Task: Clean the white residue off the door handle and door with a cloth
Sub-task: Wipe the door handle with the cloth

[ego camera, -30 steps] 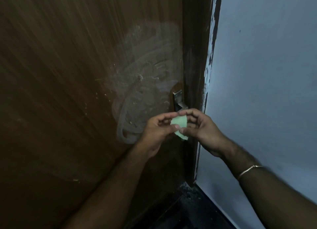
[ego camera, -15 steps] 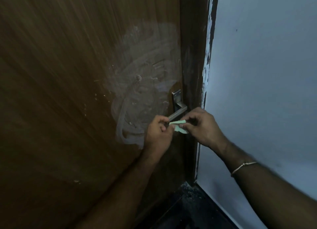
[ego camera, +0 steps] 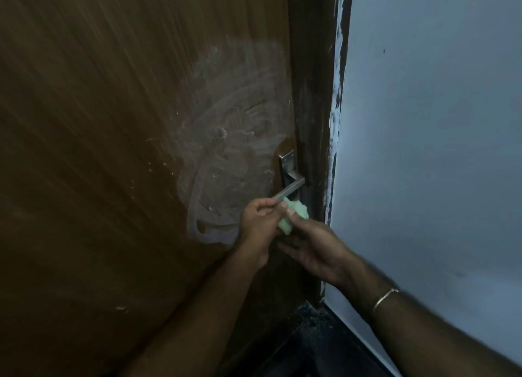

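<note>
A brown wooden door [ego camera: 99, 150] fills the left of the view. A wide swirl of white residue [ego camera: 226, 139] covers it left of the metal lever handle [ego camera: 291, 186]. A small pale green cloth [ego camera: 293, 215] is bunched just under the handle's free end. My left hand [ego camera: 260, 229] pinches its left side, fingers curled by the lever tip. My right hand [ego camera: 313, 249] grips it from the right and below, thumb on top. Part of the cloth is hidden between my fingers.
A dark door frame [ego camera: 316, 122] with chipped white paint along its edge [ego camera: 337, 108] runs beside the handle. A pale blue-grey wall [ego camera: 437, 150] stands to the right. Dark floor [ego camera: 310, 342] lies below. A thin bangle [ego camera: 384, 299] circles my right wrist.
Both hands have kept hold of the cloth and reworked it from a flat piece into a thicker wad. My right hand has turned palm-up beneath it.
</note>
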`<action>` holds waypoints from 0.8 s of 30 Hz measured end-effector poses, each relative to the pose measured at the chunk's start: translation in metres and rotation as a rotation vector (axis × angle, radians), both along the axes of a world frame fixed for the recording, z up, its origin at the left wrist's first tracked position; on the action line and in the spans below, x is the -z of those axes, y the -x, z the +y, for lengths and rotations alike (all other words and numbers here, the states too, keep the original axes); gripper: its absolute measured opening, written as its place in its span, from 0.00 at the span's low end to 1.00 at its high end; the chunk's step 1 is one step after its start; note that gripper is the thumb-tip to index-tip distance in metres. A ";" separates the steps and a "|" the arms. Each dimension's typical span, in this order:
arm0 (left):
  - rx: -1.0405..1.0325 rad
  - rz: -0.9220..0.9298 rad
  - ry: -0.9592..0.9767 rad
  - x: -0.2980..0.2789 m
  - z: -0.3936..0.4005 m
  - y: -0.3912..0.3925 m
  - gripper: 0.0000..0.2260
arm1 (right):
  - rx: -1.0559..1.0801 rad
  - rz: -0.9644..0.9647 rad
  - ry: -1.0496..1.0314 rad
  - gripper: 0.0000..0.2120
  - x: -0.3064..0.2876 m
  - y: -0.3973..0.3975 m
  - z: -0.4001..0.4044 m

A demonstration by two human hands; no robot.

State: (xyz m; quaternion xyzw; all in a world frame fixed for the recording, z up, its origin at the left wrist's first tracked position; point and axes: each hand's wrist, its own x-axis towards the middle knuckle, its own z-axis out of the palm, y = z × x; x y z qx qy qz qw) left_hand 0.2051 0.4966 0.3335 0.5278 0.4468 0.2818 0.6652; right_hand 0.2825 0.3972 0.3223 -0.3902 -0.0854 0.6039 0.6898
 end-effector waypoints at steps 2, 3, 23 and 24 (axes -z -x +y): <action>0.001 0.043 -0.041 0.004 -0.006 -0.001 0.06 | 0.086 0.125 0.032 0.15 0.002 0.006 0.004; -0.013 0.062 -0.056 0.006 -0.008 -0.001 0.05 | 0.137 0.174 0.075 0.14 0.003 0.006 0.007; -0.046 0.393 -0.303 0.020 0.032 -0.015 0.14 | 0.535 -1.674 0.403 0.14 -0.030 -0.071 0.102; -0.041 0.391 -0.297 0.022 0.034 -0.014 0.13 | 0.550 -1.662 0.398 0.14 -0.028 -0.071 0.103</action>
